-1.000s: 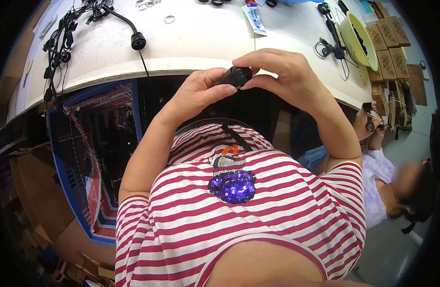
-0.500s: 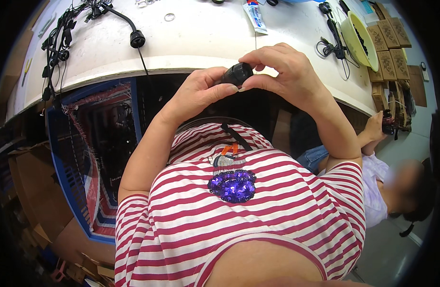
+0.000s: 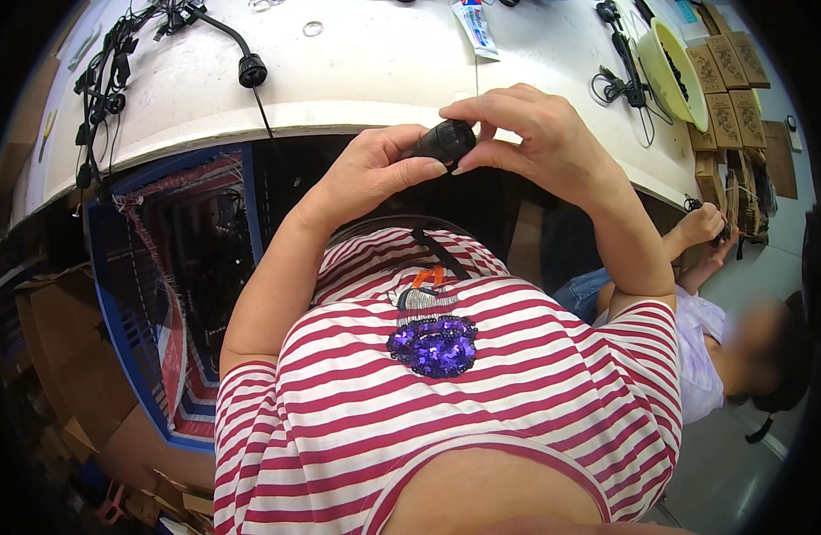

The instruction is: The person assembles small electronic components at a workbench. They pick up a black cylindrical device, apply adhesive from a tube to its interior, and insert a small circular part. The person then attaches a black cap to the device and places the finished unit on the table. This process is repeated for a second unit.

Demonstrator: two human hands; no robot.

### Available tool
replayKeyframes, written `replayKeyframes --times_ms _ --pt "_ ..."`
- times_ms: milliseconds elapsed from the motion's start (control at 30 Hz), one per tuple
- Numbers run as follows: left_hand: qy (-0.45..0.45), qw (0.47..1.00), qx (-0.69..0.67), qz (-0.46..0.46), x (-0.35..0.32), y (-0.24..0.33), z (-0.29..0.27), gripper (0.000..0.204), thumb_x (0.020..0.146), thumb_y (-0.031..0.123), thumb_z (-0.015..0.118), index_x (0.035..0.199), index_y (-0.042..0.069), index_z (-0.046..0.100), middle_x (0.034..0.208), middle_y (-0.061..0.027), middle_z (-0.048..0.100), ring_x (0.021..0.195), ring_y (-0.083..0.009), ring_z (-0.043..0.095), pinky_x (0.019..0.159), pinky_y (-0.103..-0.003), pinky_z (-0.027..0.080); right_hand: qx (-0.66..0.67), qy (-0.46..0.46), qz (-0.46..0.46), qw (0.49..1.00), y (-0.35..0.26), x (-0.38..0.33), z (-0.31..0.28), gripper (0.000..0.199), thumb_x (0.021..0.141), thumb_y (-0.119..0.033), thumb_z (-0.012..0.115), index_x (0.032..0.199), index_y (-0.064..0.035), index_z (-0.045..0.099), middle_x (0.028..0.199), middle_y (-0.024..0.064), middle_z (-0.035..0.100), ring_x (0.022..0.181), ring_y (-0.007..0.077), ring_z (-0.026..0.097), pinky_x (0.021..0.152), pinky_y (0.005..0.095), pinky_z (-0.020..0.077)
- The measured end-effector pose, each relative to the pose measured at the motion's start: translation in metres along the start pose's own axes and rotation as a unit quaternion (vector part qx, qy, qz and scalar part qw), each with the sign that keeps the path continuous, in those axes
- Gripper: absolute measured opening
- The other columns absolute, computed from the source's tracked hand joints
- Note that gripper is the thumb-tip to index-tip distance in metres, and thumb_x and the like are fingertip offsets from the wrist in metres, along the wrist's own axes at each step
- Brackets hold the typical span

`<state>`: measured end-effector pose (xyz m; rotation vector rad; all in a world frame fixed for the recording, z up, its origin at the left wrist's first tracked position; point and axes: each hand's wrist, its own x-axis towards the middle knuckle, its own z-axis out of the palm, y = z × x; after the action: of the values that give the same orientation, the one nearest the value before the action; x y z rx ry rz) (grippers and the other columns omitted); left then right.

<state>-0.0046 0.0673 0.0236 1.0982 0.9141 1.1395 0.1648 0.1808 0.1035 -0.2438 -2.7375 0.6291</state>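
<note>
A black cylindrical part [image 3: 449, 141] with a ribbed, wider end is held up just in front of the table edge. Its narrower end sits in my left hand [image 3: 372, 171], closed round it with the thumb along the near side. My right hand [image 3: 544, 138] pinches round the wide end, index finger on the far side and thumb on the near side. The palm and fingers of the left hand hide the rest of the part.
On the white table [image 3: 357, 80] lie black cables [image 3: 116, 80], a black socket on a cord [image 3: 251, 69], a metal ring [image 3: 313, 28], a tube [image 3: 474, 28] and a yellow basin [image 3: 664, 76]. Brown boxes [image 3: 727, 62] stand right. A blue basket [image 3: 116, 303] is left below. A co-worker's hand [image 3: 698, 223] is at right.
The black part and my right-hand fingers have shifted very slightly; both hands stay on it. At right, the co-worker's hands have moved, and both now show round a dark object.
</note>
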Motion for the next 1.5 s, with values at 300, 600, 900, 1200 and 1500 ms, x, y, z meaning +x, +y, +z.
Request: replayKeyframes --times_ms 300,600,900,1200,1500 --pt "-0.007 0.998 0.055 0.006 0.002 0.0 -0.002 0.026 0.082 0.019 0.06 0.102 0.003 0.058 0.077 0.0055 0.053 0.064 -0.0016 0.043 0.056 -0.017 0.035 -0.035 0.0 -0.019 0.999 -0.003 0.001 -0.002 0.04 0.06 -0.023 0.076 0.094 -0.0076 0.063 0.073 0.0021 0.061 0.063 0.0165 0.056 0.063 0.0283 0.0444" --pt "0.0 0.999 0.051 -0.009 0.003 0.001 0.0 0.021 0.082 0.016 0.062 0.098 0.001 0.06 0.077 0.0009 0.058 0.07 -0.0059 0.049 0.066 -0.021 0.042 -0.06 -0.018 0.011 0.998 -0.001 -0.004 -0.001 0.043 0.059 -0.03 0.076 0.093 -0.0085 0.062 0.068 0.0019 0.059 0.057 0.0172 0.054 0.058 0.0266 0.0425" --pt "0.017 0.998 0.067 0.001 0.004 0.002 0.005 0.019 0.079 0.014 0.064 0.093 0.0 0.061 0.074 0.0011 0.056 0.069 -0.0062 0.048 0.065 -0.021 0.041 -0.012 -0.021 0.089 0.996 -0.011 -0.003 -0.002 0.037 0.065 -0.031 0.074 0.086 -0.0043 0.059 0.066 0.0065 0.059 0.056 0.0188 0.056 0.053 0.0274 0.044" --pt "0.02 0.994 0.108 -0.018 0.003 0.005 0.004 0.023 0.079 0.007 0.063 0.101 0.0 0.058 0.08 0.0026 0.057 0.073 -0.0042 0.049 0.066 -0.019 0.042 0.035 -0.047 0.14 0.988 -0.014 -0.002 -0.006 0.038 0.07 -0.039 0.07 0.081 -0.005 0.057 0.06 0.0069 0.058 0.055 0.0234 0.058 0.05 0.0314 0.0437" --pt "0.09 0.98 0.175 0.023 -0.001 0.014 0.014 0.018 0.079 0.014 0.064 0.091 0.001 0.06 0.068 -0.0021 0.054 0.063 -0.0084 0.046 0.059 -0.023 0.04 -0.026 -0.057 0.147 0.987 -0.019 0.006 -0.012 0.029 0.071 -0.026 0.072 0.083 -0.0037 0.059 0.064 0.0086 0.058 0.054 0.0195 0.056 0.049 0.0286 0.0414"
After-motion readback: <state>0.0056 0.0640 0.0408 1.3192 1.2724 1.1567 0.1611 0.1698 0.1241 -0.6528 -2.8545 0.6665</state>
